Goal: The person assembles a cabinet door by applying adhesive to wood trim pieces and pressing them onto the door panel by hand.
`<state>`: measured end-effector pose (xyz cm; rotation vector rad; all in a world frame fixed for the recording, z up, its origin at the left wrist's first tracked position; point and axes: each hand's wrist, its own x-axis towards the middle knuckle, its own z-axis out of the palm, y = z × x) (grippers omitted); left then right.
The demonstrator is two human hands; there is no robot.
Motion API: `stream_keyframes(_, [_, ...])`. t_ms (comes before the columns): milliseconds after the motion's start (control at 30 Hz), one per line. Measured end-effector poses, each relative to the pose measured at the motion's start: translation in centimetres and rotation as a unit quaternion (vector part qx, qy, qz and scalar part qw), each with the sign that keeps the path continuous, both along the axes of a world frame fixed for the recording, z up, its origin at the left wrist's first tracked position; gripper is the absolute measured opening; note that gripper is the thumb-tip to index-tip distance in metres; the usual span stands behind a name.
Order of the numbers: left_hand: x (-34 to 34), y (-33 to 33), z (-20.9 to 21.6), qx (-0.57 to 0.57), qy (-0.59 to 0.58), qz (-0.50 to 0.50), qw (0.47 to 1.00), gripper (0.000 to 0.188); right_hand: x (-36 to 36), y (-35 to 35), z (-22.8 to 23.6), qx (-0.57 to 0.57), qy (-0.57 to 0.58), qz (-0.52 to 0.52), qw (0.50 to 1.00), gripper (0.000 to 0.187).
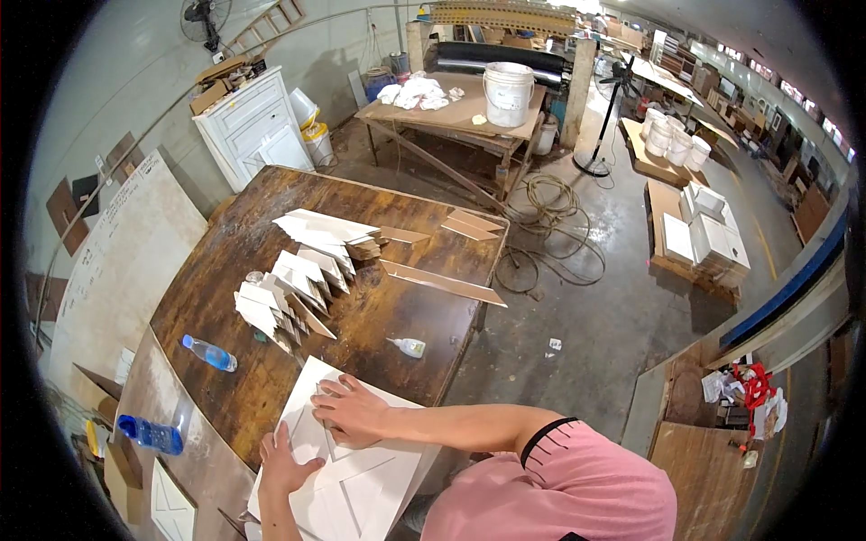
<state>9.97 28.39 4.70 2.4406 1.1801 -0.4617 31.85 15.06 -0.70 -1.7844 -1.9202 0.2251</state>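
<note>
A white panel (397, 469) with raised strips in a crossing pattern lies before me at the near edge of the table. My left hand (281, 462) rests at the panel's left edge, thumb and fingers apart. Farther up, my right hand (352, 412) presses on the panel with spread, slightly bent fingers; what lies beneath its palm is hidden. A small glue bottle (410, 347) lies on the brown table just beyond the panel. Past it stand stacks of white pointed strips (307, 270), and a long loose strip (442, 282) lies to their right.
A clear bottle with blue liquid (209, 353) lies on the brown table (216, 279); a blue bottle (151, 435) is at far left. Behind stands another table with a white bucket (508, 95) and white cloths (419, 92). A coiled hose (550, 225) lies on the floor.
</note>
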Motion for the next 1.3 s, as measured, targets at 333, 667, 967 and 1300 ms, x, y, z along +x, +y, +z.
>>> stream_keyframes(333, [0.1, -0.1, 0.3, -0.010, 0.005, 0.011, 1.000, 0.126, 0.1, 0.0, 0.0, -0.009, 0.013, 0.007, 1.000, 0.040])
stream_keyframes(667, [-0.2, 0.1, -0.1, -0.011, -0.004, 0.005, 1.000, 0.127, 0.0, 0.0, -0.2, 0.004, 0.007, -0.001, 1.000, 0.041])
stream_keyframes(967, [-0.6, 0.4, -0.8, 0.001, -0.015, -0.008, 1.000, 0.126, 0.1, -0.1, 0.4, -0.003, 0.006, 0.004, 1.000, 0.041])
stream_keyframes(1300, [0.0, -0.4, 0.1, -0.005, -0.018, 0.003, 1.000, 0.124, 0.0, -0.2, 0.4, 0.008, 0.010, -0.006, 1.000, 0.039])
